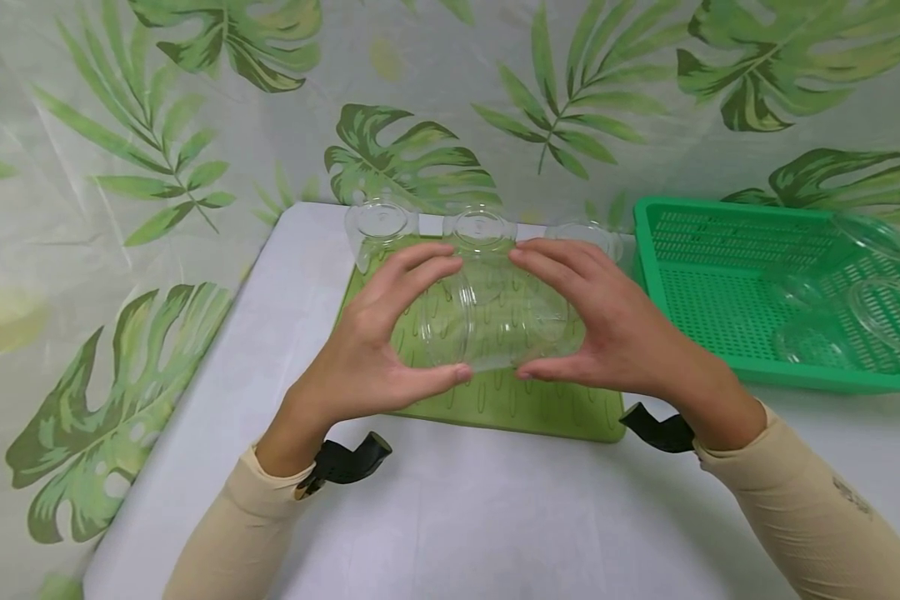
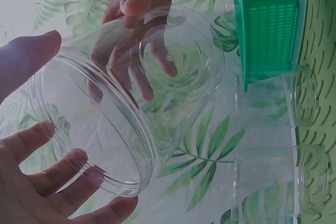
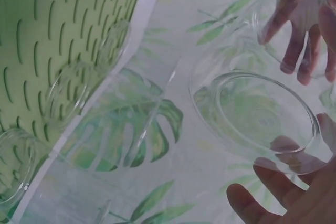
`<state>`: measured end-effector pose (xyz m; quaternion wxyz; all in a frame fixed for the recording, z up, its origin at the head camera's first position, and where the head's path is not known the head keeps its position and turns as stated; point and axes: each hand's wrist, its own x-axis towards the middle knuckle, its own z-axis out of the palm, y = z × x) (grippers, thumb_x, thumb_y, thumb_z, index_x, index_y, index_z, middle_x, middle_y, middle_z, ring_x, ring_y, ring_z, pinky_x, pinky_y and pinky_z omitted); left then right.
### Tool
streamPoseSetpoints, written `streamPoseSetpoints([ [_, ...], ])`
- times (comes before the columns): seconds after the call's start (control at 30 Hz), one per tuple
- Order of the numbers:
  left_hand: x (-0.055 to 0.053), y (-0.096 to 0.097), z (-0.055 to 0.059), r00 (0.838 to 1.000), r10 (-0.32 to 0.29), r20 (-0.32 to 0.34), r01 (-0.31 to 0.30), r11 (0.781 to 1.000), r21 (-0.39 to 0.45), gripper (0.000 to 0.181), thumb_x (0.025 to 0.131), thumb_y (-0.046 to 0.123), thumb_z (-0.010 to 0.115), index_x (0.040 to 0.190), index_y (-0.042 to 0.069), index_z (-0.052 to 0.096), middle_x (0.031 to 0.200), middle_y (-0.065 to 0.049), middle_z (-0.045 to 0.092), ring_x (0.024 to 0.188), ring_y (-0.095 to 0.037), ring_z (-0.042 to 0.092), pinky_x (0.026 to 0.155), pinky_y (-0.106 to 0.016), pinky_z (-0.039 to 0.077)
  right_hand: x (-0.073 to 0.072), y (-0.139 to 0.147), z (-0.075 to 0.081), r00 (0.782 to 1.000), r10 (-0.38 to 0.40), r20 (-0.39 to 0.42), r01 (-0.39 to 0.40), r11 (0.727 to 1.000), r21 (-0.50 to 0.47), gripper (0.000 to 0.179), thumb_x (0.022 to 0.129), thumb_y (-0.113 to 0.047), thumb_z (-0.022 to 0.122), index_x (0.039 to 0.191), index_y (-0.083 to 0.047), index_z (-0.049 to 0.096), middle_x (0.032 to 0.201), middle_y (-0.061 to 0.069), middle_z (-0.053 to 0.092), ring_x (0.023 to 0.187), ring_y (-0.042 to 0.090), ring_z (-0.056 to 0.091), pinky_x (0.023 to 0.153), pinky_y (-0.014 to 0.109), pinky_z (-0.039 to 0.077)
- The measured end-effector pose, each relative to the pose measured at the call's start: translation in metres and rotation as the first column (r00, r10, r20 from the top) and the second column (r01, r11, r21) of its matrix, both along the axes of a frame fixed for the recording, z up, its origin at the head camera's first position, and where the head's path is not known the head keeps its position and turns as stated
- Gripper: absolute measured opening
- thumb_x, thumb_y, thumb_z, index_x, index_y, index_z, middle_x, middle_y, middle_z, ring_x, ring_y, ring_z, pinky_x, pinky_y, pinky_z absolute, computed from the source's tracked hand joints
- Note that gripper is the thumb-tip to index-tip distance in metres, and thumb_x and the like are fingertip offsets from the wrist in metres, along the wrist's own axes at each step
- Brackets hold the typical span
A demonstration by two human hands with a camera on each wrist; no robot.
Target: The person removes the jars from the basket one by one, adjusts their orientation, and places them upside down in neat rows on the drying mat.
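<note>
A clear plastic jar (image 1: 495,321) lies sideways in the air above a green mat, held between both hands. My left hand (image 1: 378,333) grips it at the wide threaded mouth (image 2: 123,114), fingers above and thumb below in the head view. Round the base end (image 3: 265,111) curl the fingers and thumb of my right hand (image 1: 607,321). No lid shows on the mouth in the left wrist view. Behind the hands, a row of three similar clear jars, left (image 1: 382,221), middle (image 1: 480,227) and right (image 1: 588,237), stands along the mat's back edge, the right one partly hidden.
The green ridged mat (image 1: 547,412) lies on a white-covered table (image 1: 495,508). A green slotted basket (image 1: 787,379) stands at the right, with several clear round plastic pieces (image 1: 813,342) in it. Behind hangs a leaf-patterned sheet (image 1: 420,50).
</note>
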<state>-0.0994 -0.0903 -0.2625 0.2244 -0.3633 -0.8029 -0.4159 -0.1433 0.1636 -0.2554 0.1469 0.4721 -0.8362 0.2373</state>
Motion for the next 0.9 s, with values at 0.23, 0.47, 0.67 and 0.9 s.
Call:
streamPoseSetpoints([
  [0.23, 0.0022, -0.0029, -0.0004, 1.0, -0.003, 0.01, 0.003, 1.0, 0.01, 0.077, 0.061, 0.025, 0.082, 0.127, 0.007, 0.048, 0.133, -0.009, 0.045, 0.124, -0.019, 0.044, 0.102, -0.035, 0.039, 0.0009, 0.0016, -0.0012, 1.0, 0.008, 0.02, -0.008, 1.0, 0.005, 0.098, 0.06, -0.05, 0.08, 0.141, -0.016, 0.036, 0.141, 0.006, 0.04, 0.129, 0.024, 0.037, 0.101, 0.048, 0.035],
  [0.47, 0.0038, -0.0057, -0.0006, 1.0, -0.007, 0.027, 0.007, 1.0, 0.026, 0.077, 0.06, 0.024, 0.082, 0.127, 0.006, 0.048, 0.133, -0.009, 0.044, 0.125, -0.019, 0.043, 0.095, -0.034, 0.041, 0.0004, 0.0029, -0.0009, 0.998, 0.037, 0.042, -0.035, 0.999, -0.025, 0.097, 0.06, -0.046, 0.082, 0.14, -0.015, 0.038, 0.139, 0.009, 0.041, 0.128, 0.027, 0.037, 0.099, 0.049, 0.036],
  [0.67, 0.0055, -0.0072, -0.0018, 0.999, -0.015, 0.04, 0.013, 0.999, 0.029, 0.077, 0.06, 0.023, 0.082, 0.127, 0.006, 0.048, 0.134, -0.009, 0.044, 0.124, -0.018, 0.044, 0.09, -0.036, 0.044, 0.0021, 0.0051, -0.0019, 0.997, 0.034, 0.069, -0.032, 0.999, -0.018, 0.097, 0.059, -0.042, 0.083, 0.14, -0.016, 0.037, 0.141, 0.008, 0.038, 0.13, 0.027, 0.035, 0.1, 0.05, 0.035],
  [0.9, 0.0066, -0.0088, -0.0002, 0.999, -0.013, 0.039, 0.012, 0.999, 0.03, 0.078, 0.059, 0.024, 0.082, 0.127, 0.005, 0.048, 0.133, -0.009, 0.045, 0.119, -0.018, 0.047, 0.087, -0.032, 0.045, 0.0043, 0.0068, 0.0, 0.997, 0.026, 0.073, -0.025, 1.0, -0.012, 0.095, 0.061, -0.041, 0.082, 0.14, -0.016, 0.036, 0.142, 0.008, 0.038, 0.13, 0.027, 0.036, 0.099, 0.05, 0.035],
])
